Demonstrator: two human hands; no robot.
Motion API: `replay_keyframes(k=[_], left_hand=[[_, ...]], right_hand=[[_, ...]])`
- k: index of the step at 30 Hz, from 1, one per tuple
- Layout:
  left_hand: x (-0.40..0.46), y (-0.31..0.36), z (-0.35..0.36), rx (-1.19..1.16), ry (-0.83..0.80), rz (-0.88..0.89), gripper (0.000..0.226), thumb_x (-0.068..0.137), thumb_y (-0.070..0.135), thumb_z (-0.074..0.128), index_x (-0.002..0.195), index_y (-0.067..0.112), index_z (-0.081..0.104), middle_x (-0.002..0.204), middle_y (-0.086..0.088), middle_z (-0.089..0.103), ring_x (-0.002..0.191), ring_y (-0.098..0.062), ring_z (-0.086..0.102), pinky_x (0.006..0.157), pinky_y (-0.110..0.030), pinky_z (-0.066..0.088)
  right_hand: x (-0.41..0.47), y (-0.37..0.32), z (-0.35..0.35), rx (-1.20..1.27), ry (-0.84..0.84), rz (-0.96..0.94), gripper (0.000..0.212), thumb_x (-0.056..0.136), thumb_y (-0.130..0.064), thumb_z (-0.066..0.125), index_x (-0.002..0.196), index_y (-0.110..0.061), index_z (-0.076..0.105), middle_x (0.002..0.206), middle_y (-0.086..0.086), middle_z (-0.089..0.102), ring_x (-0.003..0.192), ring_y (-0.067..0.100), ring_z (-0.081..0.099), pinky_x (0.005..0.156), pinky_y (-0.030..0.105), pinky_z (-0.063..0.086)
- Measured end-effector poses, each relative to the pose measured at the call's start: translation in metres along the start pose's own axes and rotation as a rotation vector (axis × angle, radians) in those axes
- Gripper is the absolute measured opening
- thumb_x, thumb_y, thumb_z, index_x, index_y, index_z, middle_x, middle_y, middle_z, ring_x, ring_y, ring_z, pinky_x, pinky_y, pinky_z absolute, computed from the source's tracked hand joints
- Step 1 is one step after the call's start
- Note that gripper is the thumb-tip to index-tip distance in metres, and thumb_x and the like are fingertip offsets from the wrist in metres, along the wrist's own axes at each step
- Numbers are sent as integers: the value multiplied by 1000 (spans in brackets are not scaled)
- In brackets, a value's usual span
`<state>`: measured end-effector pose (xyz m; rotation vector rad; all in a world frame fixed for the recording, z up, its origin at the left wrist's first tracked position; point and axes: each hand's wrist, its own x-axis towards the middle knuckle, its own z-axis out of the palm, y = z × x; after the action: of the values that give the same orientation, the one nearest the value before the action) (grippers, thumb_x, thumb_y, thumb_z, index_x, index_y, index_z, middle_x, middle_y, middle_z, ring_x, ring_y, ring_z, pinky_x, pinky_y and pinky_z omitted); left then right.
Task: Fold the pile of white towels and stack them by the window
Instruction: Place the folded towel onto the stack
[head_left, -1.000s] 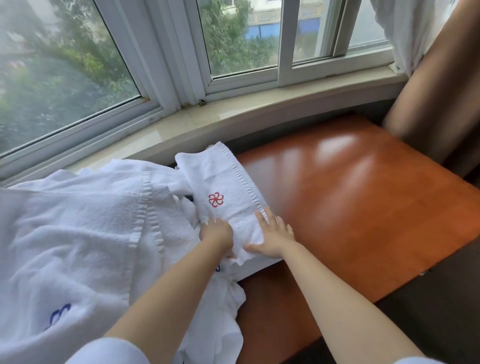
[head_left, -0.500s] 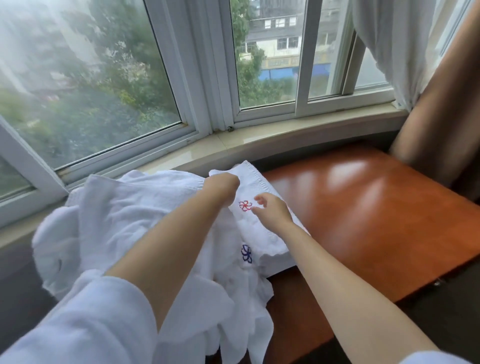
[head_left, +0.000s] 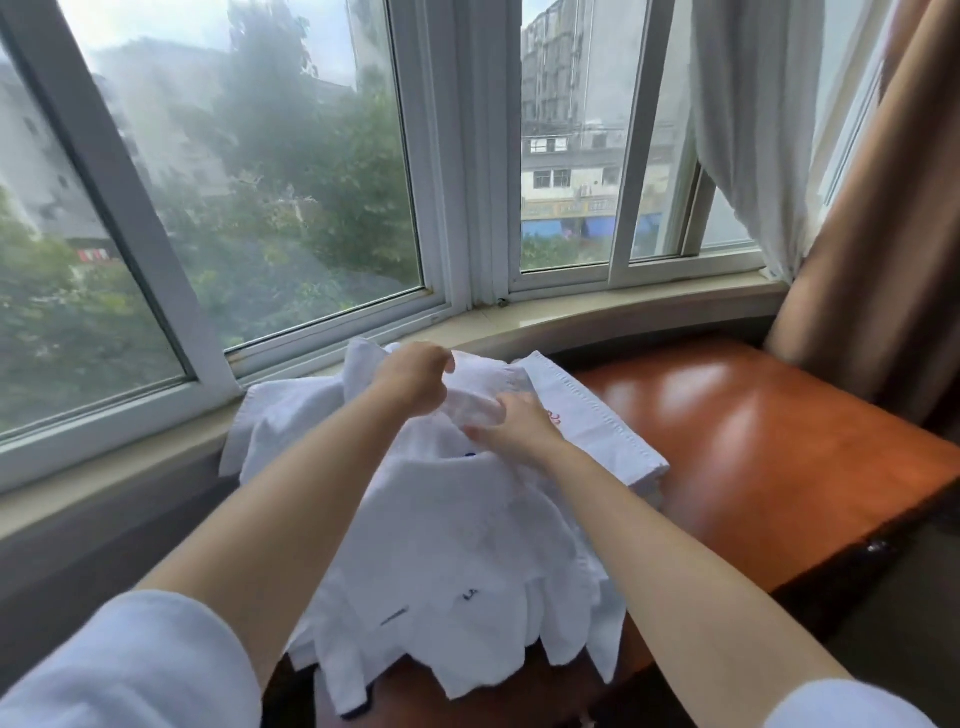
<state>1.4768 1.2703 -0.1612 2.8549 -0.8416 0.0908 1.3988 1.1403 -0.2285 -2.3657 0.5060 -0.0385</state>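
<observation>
Both hands gathered on a loose white towel above the folded one

The left hand (head_left: 415, 382) is raised over the pile of towels (head_left: 452, 561), fingers curled down and pinching a bunched fold of the loose towel (head_left: 475, 400) at its top. The right hand (head_left: 511, 428) sits just beside it, lower and to the right, fingers bent into the same crumpled cloth, gripping it. Under and right of the hands lies a folded towel (head_left: 597, 431) with a stitched hem and a red mark partly hidden by the right hand; it rests flat on the glossy wooden table (head_left: 753, 441), close to the windowsill (head_left: 623, 312). The rest of the pile spills over the table's near edge, blurred at the bottom. A brown curtain (head_left: 883, 234) hangs at the right
</observation>
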Motion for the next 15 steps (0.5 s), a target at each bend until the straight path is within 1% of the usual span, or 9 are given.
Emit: replay_keyframes(k=[2, 4, 6, 8, 9, 11, 12, 13, 15], left_hand=[[-14, -19, 1, -32, 29, -19, 44, 91, 5, 46, 129, 22, 58, 139, -1, 51, 127, -21, 48, 98, -30, 39], [-30, -35, 4, -91, 23, -8, 49, 88, 7, 51, 133, 23, 54, 140, -1, 48, 128, -21, 45, 99, -32, 41], [-43, -47, 10, -94, -59, 27, 67, 82, 10, 59, 144, 25, 39, 143, -2, 42, 130, -23, 40, 102, -37, 42], [-54, -59, 17, -19, -151, 15, 81, 81, 20, 67, 151, 28, 26, 145, -6, 38, 134, -28, 34, 107, -40, 38], [-58, -64, 20, 17, -168, -14, 78, 82, 27, 68, 150, 29, 29, 143, -9, 39, 134, -31, 34, 107, -40, 36], [-62, -71, 26, 53, -150, -51, 48, 87, 35, 65, 134, 28, 53, 133, -10, 47, 127, -33, 40, 103, -38, 38], [-63, -73, 28, 32, -121, -59, 33, 90, 36, 63, 121, 26, 63, 128, -10, 50, 122, -33, 43, 100, -36, 39], [-65, -72, 31, -28, -80, -60, 26, 91, 35, 62, 113, 23, 65, 123, -10, 52, 119, -33, 46, 97, -35, 40], [-69, -67, 36, -250, -42, -48, 37, 86, 33, 69, 119, 18, 59, 120, -9, 54, 114, -31, 53, 89, -32, 42]], right_hand=[[-7, -5, 9, -157, 111, 2, 37, 91, -47, 55, 109, -16, 53, 148, 7, 38, 122, 32, 49, 97, 39, 41], [-16, -12, 14, -145, 265, -71, 17, 98, -28, 47, 102, -12, 52, 141, 13, 43, 112, 34, 51, 90, 38, 42], [-29, -23, 15, 193, 449, -201, 8, 101, -18, 42, 98, -11, 44, 113, 13, 52, 96, 29, 51, 79, 37, 39], [-47, -43, 5, 629, 723, -249, 6, 102, -11, 41, 97, -12, 37, 87, 3, 50, 81, 16, 44, 73, 29, 32], [-52, -52, -3, 784, 879, -230, 6, 102, -7, 40, 99, -10, 36, 83, -2, 47, 77, 9, 40, 72, 25, 30], [-55, -61, -18, 1000, 1091, -118, 3, 100, -3, 40, 103, -5, 41, 89, 1, 49, 78, 8, 40, 71, 20, 29], [-53, -60, -23, 1066, 1105, -40, 7, 99, -4, 41, 106, -3, 43, 94, 6, 51, 82, 13, 42, 71, 20, 29], [-48, -56, -26, 1082, 1048, 41, 10, 98, -4, 41, 107, -5, 44, 97, 7, 52, 84, 17, 44, 70, 22, 30], [-39, -42, -22, 1009, 792, 175, 15, 93, -4, 43, 103, -15, 41, 94, 4, 52, 82, 22, 47, 69, 25, 34]])
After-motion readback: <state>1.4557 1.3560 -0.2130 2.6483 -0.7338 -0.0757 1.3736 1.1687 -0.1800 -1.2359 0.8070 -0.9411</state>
